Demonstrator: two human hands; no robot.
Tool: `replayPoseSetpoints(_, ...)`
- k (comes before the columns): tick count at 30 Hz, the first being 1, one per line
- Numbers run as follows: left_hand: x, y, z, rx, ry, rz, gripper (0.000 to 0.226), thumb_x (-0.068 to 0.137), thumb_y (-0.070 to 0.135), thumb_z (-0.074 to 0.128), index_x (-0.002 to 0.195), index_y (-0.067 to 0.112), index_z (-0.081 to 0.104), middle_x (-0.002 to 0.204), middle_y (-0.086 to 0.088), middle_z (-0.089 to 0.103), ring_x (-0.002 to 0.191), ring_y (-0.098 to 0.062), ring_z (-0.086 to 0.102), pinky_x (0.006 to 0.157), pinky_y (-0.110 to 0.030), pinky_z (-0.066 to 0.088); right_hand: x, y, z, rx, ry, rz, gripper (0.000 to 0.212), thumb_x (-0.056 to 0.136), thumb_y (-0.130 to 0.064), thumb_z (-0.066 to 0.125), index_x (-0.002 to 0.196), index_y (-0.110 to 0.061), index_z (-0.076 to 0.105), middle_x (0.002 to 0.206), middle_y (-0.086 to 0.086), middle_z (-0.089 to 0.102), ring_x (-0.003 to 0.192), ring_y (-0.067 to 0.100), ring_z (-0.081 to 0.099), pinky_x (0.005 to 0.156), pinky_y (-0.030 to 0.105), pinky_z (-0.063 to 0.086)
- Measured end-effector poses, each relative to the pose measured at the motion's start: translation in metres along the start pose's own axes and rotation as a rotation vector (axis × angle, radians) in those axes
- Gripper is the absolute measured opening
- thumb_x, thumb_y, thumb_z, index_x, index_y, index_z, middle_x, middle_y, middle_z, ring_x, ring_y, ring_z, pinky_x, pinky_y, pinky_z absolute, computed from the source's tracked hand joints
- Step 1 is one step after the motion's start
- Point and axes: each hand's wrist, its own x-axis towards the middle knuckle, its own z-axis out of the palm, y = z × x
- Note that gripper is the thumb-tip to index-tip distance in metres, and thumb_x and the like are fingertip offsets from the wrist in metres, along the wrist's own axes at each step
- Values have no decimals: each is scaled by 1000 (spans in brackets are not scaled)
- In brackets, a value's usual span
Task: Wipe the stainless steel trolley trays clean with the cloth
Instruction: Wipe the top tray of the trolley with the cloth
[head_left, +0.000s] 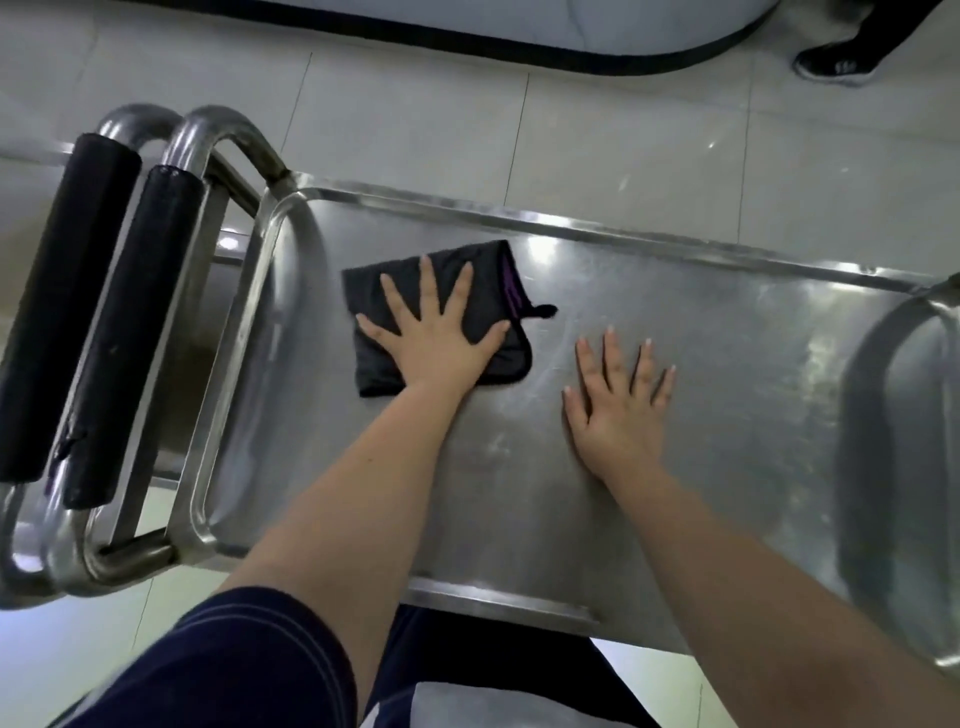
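The stainless steel trolley tray (727, 389) bore a folded black cloth (366, 293) and, just beside it, a right hand (618, 415) laid flat.

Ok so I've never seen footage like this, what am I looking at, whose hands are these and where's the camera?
There is no machine here: a person wears a camera on the head, so this one picture looks down over their own arms. The left hand lies flat, fingers spread, on a folded black cloth, pressing it onto the steel trolley's tray. The right hand rests flat on bare metal beside it, holding nothing. The black padded bars at the left are push handles. Another person's shoe shows top right.
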Motion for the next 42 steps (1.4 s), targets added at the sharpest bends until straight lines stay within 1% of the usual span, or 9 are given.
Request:
replayPoseSetpoints(5, 2, 6, 3, 99, -17, 279, 85, 71, 93, 14, 144, 60, -12, 163, 13, -13, 146, -34, -22, 103, -74, -14, 1, 1, -2, 4, -39, 21, 65, 95, -59, 17, 155, -40, 5, 164, -8, -2, 150, 33, -10, 116, 60, -8)
replayPoseSetpoints(11, 53, -89, -32, 13, 32, -48, 87, 70, 94, 19, 146, 59, -3, 163, 14, -9, 149, -30, -12, 109, -72, -5, 3, -1, -4, 4, -53, 27, 65, 94, -59, 15, 155, -40, 3, 163, -8, -6, 149, 34, -13, 117, 59, -9)
replayPoseSetpoints(15, 67, -63, -32, 8, 23, -131, 90, 68, 95, 12, 148, 55, -4, 163, 11, -13, 147, -36, -17, 106, -74, -7, 4, 0, -2, -28, -74, 33, 64, 96, -59, 11, 155, -40, -5, 164, -7, -11, 147, 33, -21, 116, 58, -13)
replayPoseSetpoints(20, 55, 25, -18, 39, -18, 137, 87, 70, 92, 12, 148, 56, -4, 163, 11, -14, 146, -39, -19, 101, -74, -13, 6, 0, -1, -38, -76, 43, 63, 96, -60, 11, 155, -41, -2, 163, -9, -10, 148, 33, -18, 116, 58, -13)
replayPoseSetpoints(23, 43, 26, -14, 77, -29, 220, 86, 71, 93, 13, 147, 58, -3, 163, 14, -9, 147, -33, -17, 103, -71, -12, 3, 2, -3, 4, -52, 35, 63, 96, -60, 17, 155, -41, 6, 164, -9, -1, 150, 31, -12, 117, 56, -12)
replayPoseSetpoints(28, 53, -62, -29, 10, 33, 56, 87, 69, 94, 18, 147, 59, 2, 163, 15, -5, 150, -28, -10, 108, -70, -6, -4, 15, -13, 94, -20, -52, 62, 96, -53, 32, 155, -34, 23, 163, -5, 13, 151, 31, 3, 119, 52, -6)
replayPoseSetpoints(33, 46, -113, -39, -24, 38, -60, 89, 70, 95, 13, 149, 55, 0, 163, 13, -6, 149, -32, -10, 109, -72, -3, -17, 66, -17, 39, -23, 97, 66, 94, -58, 26, 155, -35, 19, 164, -4, 13, 150, 33, 5, 119, 56, 0)
replayPoseSetpoints(38, -16, -71, -10, -1, 44, 28, 86, 71, 95, 15, 146, 58, -5, 163, 11, -9, 148, -36, -12, 107, -72, -7, -21, 67, -13, 18, 10, 98, 65, 95, -58, 24, 155, -34, 21, 164, -2, 15, 150, 37, 6, 116, 63, 0)
replayPoseSetpoints(42, -93, 6, 29, 55, -27, 253, 88, 70, 93, 19, 146, 58, -7, 164, 10, -9, 146, -39, -16, 103, -74, -9, -18, 68, -10, -4, 3, 94, 62, 98, -55, 26, 155, -34, 17, 164, -3, 14, 149, 37, 6, 115, 65, 2)
